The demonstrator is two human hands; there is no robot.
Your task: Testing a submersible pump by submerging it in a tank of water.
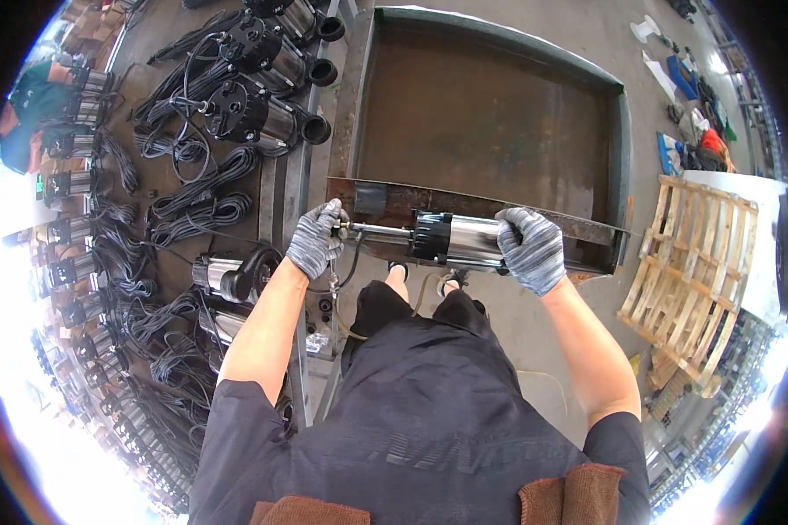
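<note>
My two hands wear grey striped knit gloves. In front of my body lies a shiny steel motor cylinder (474, 240), on its side near the front edge of a metal tank. A ribbed black collar (431, 236) rings its left end. From that collar a thin metal rod (383, 231) points left. My left hand (317, 238) is closed around the fitting at the rod's outer end; its fingers partly hide this fitting. A dark hose (354, 264) curves down beside it. Over the cylinder's right end, my right hand (534, 248) is closed, covering that end.
The rusty rectangular tank (490, 114) stands ahead. To the left, a rack holds several steel-and-black pumps (258, 118) and coiled black cables (206, 210). Wooden pallets (696, 271) lean at right. A person in green (35, 109) is at far left. A pale hose (420, 293) loops by my legs.
</note>
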